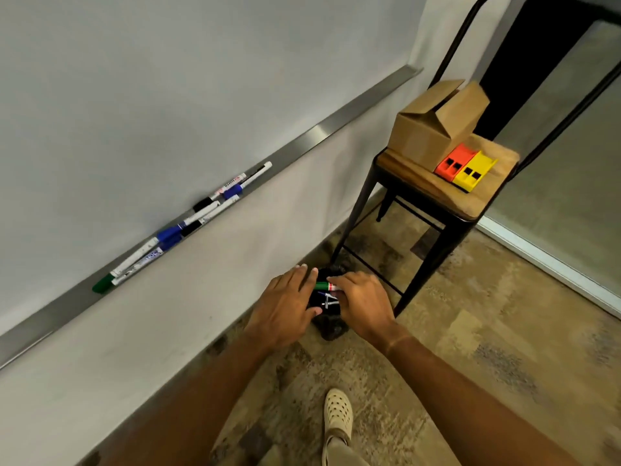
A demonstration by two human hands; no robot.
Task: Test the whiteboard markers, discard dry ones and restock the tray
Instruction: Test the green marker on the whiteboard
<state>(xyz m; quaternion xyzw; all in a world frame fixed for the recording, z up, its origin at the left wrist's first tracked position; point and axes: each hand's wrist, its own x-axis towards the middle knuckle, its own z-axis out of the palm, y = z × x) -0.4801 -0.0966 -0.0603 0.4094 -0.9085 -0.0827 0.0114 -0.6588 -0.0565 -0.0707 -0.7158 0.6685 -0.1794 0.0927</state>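
Several whiteboard markers (188,227) with blue, black and green caps lie along the metal tray (336,129) under the whiteboard (151,79). Low by the wall stands a dark bin (327,307) with markers inside it. My right hand (361,304) pinches a green-capped marker (324,286) over the bin's mouth. My left hand (289,307) is beside it with straight fingers, its fingertips against the marker's green end.
A black metal stool (447,190) with a wooden seat stands right of the bin, carrying an open cardboard box (433,126) and orange and yellow plastic holders (465,168). A glass partition (571,163) is behind it. My shoe (337,415) is on the patterned floor.
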